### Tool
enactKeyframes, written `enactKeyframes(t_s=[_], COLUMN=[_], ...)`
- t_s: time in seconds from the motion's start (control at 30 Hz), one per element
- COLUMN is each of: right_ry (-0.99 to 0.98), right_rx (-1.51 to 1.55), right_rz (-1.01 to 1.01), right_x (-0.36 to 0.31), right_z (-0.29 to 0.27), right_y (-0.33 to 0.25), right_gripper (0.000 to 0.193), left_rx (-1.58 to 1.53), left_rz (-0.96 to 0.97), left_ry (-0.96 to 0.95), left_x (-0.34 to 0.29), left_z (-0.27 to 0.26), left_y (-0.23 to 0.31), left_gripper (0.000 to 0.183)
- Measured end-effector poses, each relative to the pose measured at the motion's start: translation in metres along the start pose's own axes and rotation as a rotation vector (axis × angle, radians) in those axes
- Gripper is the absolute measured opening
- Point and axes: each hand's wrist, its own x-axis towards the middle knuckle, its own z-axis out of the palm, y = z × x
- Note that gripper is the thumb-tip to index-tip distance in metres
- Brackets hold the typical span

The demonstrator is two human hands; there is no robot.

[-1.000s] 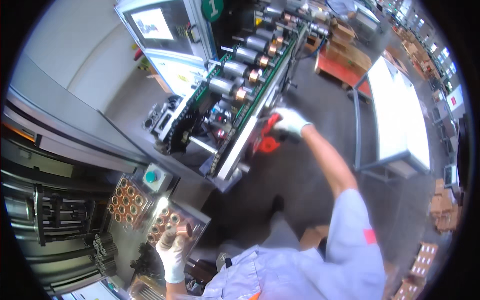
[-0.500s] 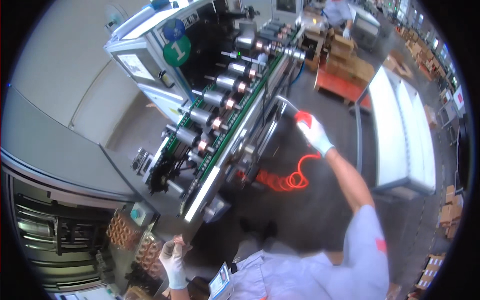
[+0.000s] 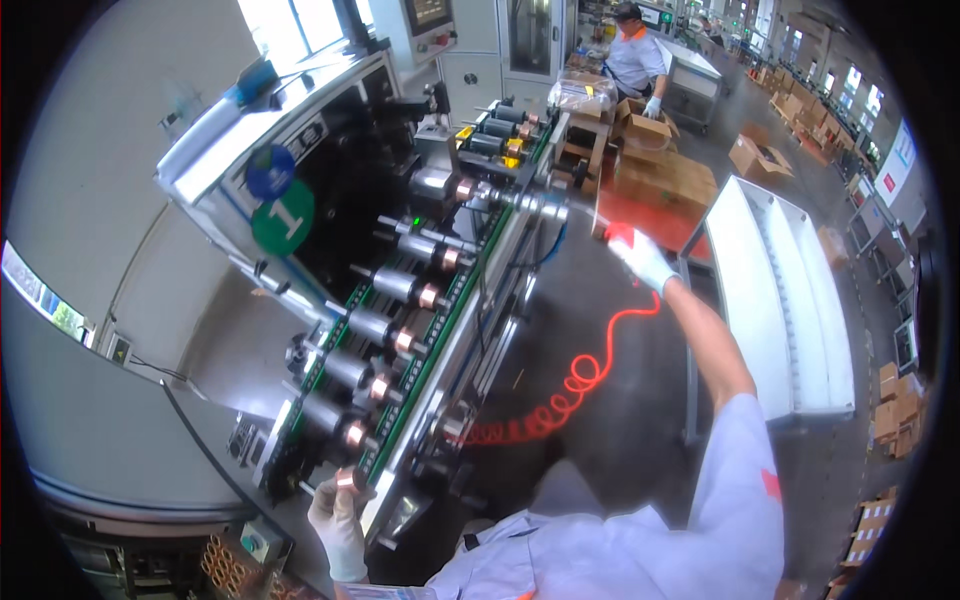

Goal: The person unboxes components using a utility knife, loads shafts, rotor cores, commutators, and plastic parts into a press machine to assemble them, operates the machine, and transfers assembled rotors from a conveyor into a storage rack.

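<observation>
My gloved left hand [image 3: 338,530] is closed on a small copper commutator [image 3: 347,480], beside the near end of the conveyor [image 3: 400,425]. On the conveyor's green chains lies a row of motor armatures [image 3: 372,327], each a grey cylinder on a shaft with a copper commutator at its right end. My gloved right hand [image 3: 645,264] grips a red air blow gun [image 3: 620,235], held out to the right of the conveyor with its thin nozzle pointing up and left. A red coiled hose [image 3: 565,400] runs from the gun down to the conveyor's side.
Behind the conveyor stands a machine with a round green sign [image 3: 283,216]. A white slatted rack [image 3: 775,300] is at the right. Farther off, a co-worker [image 3: 637,62] stands by open cardboard boxes [image 3: 645,130]. Copper rings [image 3: 228,562] fill a tray at lower left.
My left hand has come closer to the conveyor's near end with the commutator. The blow gun is still in my right hand, and its hose is stretched longer. The view has shifted.
</observation>
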Motion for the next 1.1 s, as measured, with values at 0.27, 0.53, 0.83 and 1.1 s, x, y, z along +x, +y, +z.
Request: enactKeyframes(t_s=[0.27,0.53,0.83,1.1], right_ry=[-0.192,0.219,-0.171,-0.355], right_rx=[-0.216,-0.12,0.254,0.119], right_rz=[-0.385,0.008,-0.034,-0.171], right_x=[0.225,0.408,0.219,0.004], right_z=[0.022,-0.032,-0.089,-0.058], right_y=[0.042,0.064,0.075,-0.009], right_gripper=[0.043,0.042,0.028,0.026], left_rx=[0.042,0.175,0.022,-0.106], left_rz=[-0.021,-0.133,-0.133,-0.107], left_ry=[0.421,0.637,0.385,0.424], left_x=[0.025,0.031,-0.011,-0.168], left_z=[0.085,0.172,0.149,0.066], left_y=[-0.036,-0.009,-0.046,-0.047], left_gripper=[0.037,0.02,0.037,0.04])
